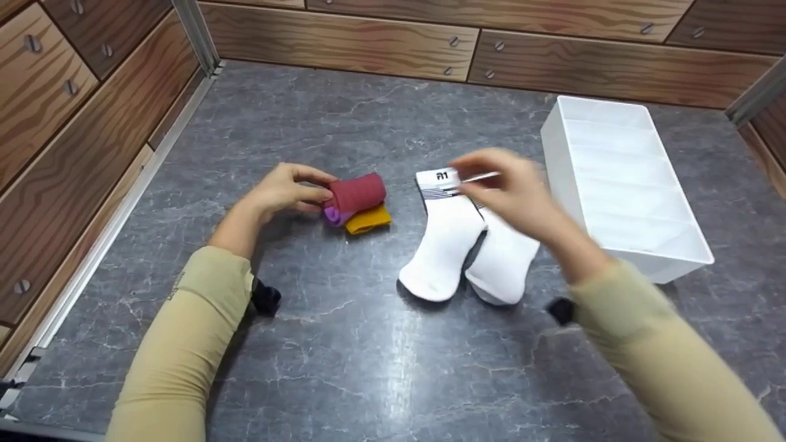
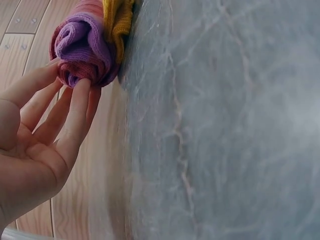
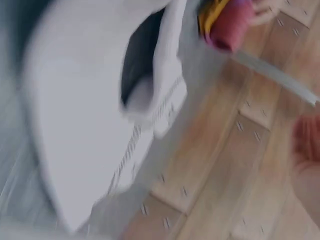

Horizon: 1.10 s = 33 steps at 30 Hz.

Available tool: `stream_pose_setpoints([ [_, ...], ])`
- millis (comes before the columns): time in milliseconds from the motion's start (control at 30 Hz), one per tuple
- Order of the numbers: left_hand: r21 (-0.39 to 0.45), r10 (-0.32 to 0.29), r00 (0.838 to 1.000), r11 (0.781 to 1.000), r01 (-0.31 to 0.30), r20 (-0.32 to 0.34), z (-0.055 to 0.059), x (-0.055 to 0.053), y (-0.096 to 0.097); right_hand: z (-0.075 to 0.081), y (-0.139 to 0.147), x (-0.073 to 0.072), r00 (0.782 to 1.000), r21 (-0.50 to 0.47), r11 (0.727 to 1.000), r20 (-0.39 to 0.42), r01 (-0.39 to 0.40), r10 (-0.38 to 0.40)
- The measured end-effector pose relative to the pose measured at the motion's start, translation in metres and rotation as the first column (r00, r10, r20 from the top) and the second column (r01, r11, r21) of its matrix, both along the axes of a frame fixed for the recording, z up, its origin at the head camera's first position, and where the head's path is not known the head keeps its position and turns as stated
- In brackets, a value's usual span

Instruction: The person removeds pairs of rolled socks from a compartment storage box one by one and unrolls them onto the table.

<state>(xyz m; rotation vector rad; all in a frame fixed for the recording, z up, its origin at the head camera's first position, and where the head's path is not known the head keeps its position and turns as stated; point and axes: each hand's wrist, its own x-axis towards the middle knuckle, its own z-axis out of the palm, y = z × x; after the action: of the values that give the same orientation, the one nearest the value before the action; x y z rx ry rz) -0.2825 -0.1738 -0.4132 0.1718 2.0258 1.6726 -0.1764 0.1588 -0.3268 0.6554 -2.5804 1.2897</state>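
A rolled maroon sock bundle (image 1: 358,193) with purple fabric at its end lies against a folded mustard-yellow piece of knit (image 1: 368,220) on the grey table. My left hand (image 1: 293,191) is at the bundle's left end. In the left wrist view, the extended fingertips (image 2: 82,84) touch the purple and maroon coil. Two white socks lie side by side, the left sock (image 1: 439,245) showing a striped cuff with dark lettering, the right sock (image 1: 505,261) partly covered. My right hand (image 1: 506,190), blurred, hovers over their cuffs with its fingers loosely bent.
A white divided box (image 1: 645,261) stands on the table right of the socks, close behind my right forearm. Wood-patterned panels (image 1: 344,40) border the table at the back and the left.
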Motion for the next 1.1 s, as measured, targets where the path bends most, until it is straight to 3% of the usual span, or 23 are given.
stream_pose_setpoints([
  [133,0.012,-0.009,1.0,1.0,0.01,-0.006,-0.002,-0.001,-0.001,-0.018,-0.038,-0.033,0.98,0.037,0.987,0.134,-0.154,0.148],
  [367,0.013,-0.034,0.999,0.999,0.034,0.005,-0.007,-0.002,0.001,-0.054,-0.074,-0.072,0.957,0.172,0.953,0.194,-0.248,0.214],
  [633,0.023,-0.016,1.0,1.0,0.017,-0.025,-0.005,-0.004,0.002,-0.065,-0.089,-0.089,0.963,0.381,0.885,0.124,-0.269,0.24],
  [800,0.016,0.016,0.996,1.0,-0.014,-0.086,-0.005,0.001,0.005,-0.068,-0.09,-0.09,0.969,0.402,0.882,0.111,-0.246,0.22],
  [900,0.047,0.079,0.98,0.996,-0.072,-0.181,-0.003,0.007,0.004,-0.067,-0.09,-0.089,0.971,0.395,0.888,0.129,-0.235,0.2],
  [1000,0.141,0.152,0.941,0.983,-0.114,-0.302,-0.002,0.015,0.001,-0.066,-0.089,-0.088,0.97,0.393,0.89,0.163,-0.23,0.179],
  [1067,0.191,0.146,0.916,0.979,-0.078,-0.374,-0.001,0.022,-0.001,-0.065,-0.087,-0.088,0.967,0.392,0.89,0.191,-0.235,0.171],
  [1100,0.213,0.116,0.911,0.976,-0.031,-0.397,-0.001,0.025,-0.001,-0.064,-0.087,-0.087,0.964,0.388,0.89,0.204,-0.24,0.171],
])
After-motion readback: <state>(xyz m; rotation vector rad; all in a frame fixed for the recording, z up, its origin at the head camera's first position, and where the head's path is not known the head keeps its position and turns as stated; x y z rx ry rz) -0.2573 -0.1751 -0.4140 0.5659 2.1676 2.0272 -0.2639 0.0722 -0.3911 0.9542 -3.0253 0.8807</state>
